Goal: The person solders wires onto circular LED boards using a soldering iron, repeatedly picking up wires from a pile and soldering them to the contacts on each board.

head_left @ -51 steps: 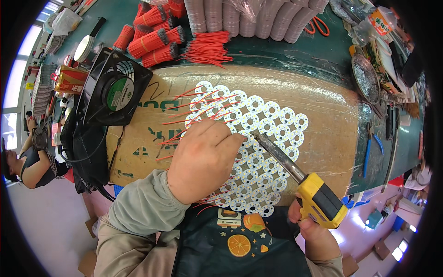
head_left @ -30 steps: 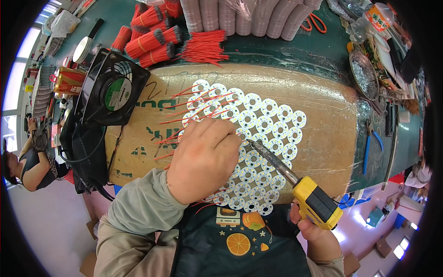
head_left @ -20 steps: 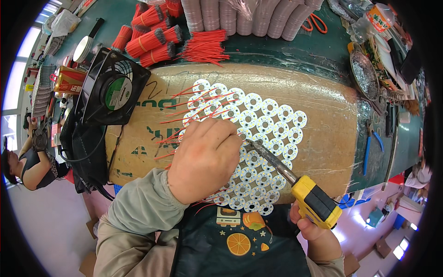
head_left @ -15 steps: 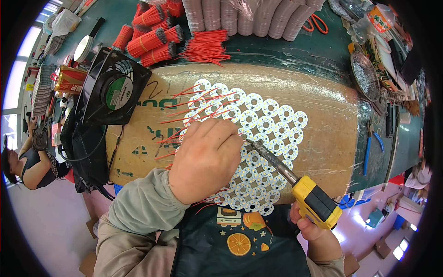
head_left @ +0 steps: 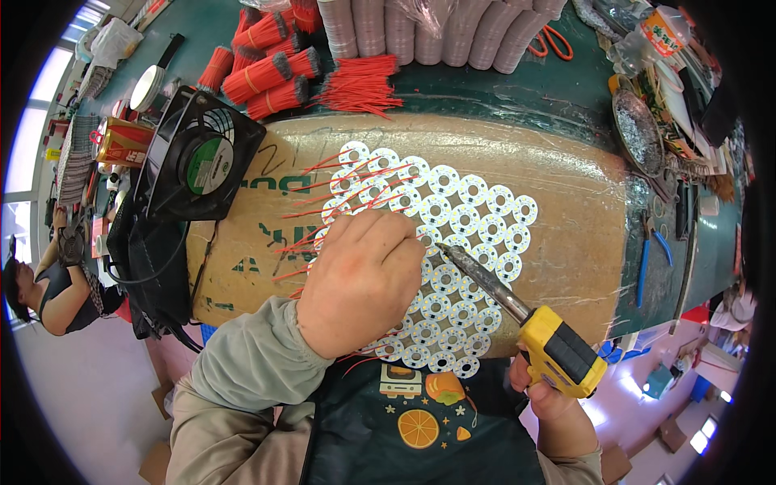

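My left hand [head_left: 364, 279] is closed in a pinch above the rows of round white LED boards [head_left: 443, 179]. A thin red wire seems to be in its fingertips, mostly hidden by the hand. In my right hand [head_left: 554, 400] is a soldering iron [head_left: 563, 352] with a yellow and black handle. Its dark tip slants up and left, close to a board beside my left fingertips; whether it touches cannot be made out. Other red wires [head_left: 311, 206] stick out leftward from the boards at the left side. My left hand covers several boards.
The boards lie on a brown cardboard sheet [head_left: 574, 218]. A black fan [head_left: 198, 158] stands at its left. Behind are bundles of red wires [head_left: 267, 81] and stacked grey discs [head_left: 428, 36]. Blue-handled pliers [head_left: 644, 263] and a metal dish [head_left: 637, 133] lie right. A person [head_left: 61, 283] sits far left.
The soldering iron has shifted slightly right, its tip drawing a little away from my left fingertips. My left hand stays nearly in place.
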{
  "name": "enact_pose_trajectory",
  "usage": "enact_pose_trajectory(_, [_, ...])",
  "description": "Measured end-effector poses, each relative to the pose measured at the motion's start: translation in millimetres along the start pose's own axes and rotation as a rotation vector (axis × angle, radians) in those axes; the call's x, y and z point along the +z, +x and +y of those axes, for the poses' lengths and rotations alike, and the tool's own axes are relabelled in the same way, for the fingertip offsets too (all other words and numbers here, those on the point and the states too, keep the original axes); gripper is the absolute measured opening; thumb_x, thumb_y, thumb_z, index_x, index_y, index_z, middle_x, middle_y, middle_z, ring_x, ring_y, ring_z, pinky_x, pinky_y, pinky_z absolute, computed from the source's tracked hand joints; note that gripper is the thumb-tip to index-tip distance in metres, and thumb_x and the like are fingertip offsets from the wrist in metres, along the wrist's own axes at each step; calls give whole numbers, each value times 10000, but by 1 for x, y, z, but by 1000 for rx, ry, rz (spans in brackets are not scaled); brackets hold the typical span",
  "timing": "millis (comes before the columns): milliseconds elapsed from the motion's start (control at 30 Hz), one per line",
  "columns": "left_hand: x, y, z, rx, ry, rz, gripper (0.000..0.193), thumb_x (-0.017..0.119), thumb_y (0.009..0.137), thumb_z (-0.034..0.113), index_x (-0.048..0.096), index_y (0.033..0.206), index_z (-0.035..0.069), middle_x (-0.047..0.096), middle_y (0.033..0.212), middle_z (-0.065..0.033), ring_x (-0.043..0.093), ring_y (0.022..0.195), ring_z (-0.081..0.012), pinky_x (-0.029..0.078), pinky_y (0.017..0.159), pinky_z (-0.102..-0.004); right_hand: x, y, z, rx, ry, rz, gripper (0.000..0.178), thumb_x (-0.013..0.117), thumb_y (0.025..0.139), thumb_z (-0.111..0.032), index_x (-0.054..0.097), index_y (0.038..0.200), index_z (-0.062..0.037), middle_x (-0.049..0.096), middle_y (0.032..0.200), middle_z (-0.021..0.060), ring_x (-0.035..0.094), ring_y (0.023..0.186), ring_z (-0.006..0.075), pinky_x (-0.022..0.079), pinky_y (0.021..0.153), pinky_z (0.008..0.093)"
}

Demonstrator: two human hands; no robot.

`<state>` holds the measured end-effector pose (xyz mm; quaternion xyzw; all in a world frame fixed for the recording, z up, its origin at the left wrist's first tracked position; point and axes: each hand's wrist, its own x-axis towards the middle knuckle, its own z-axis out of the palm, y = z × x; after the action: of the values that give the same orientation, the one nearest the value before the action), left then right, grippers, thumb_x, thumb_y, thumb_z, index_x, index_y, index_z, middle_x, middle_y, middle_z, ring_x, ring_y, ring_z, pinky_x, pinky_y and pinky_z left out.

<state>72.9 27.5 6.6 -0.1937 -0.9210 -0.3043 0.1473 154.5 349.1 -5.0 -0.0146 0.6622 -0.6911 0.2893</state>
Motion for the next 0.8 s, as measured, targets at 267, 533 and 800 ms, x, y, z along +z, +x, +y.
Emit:
enact_pose_trajectory(267, [1, 0, 0, 4, 6, 1, 203, 744, 692, -32, 672, 872, 29, 622, 915, -90, 622, 827, -284, 484, 734, -390, -1, 1, 0, 1, -56, 4, 747, 821, 812, -477, 519, 1284, 18, 505, 714, 11, 484, 616, 122, 409, 540, 278])
enact_pose_trajectory(533, [1, -2, -2, 8, 14, -14, 217, 742, 686, -32, 669, 881, 27, 615, 922, -93, 618, 826, -285, 486, 737, -388, -2, -1, 3, 13, -33, -3, 765, 835, 797, -481, 521, 1287, 16, 500, 728, 8, 479, 610, 125, 407, 548, 286])
enact_pose_trajectory(800, [-1, 0, 1, 8, 28, -22, 206, 734, 688, -28, 667, 875, 27, 617, 922, -94, 619, 835, -282, 487, 739, -390, 15, 12, -24, 24, 256, 102, 889, 865, 761, -503, 466, 1365, 13, 509, 732, 8, 502, 596, 139, 426, 535, 292])
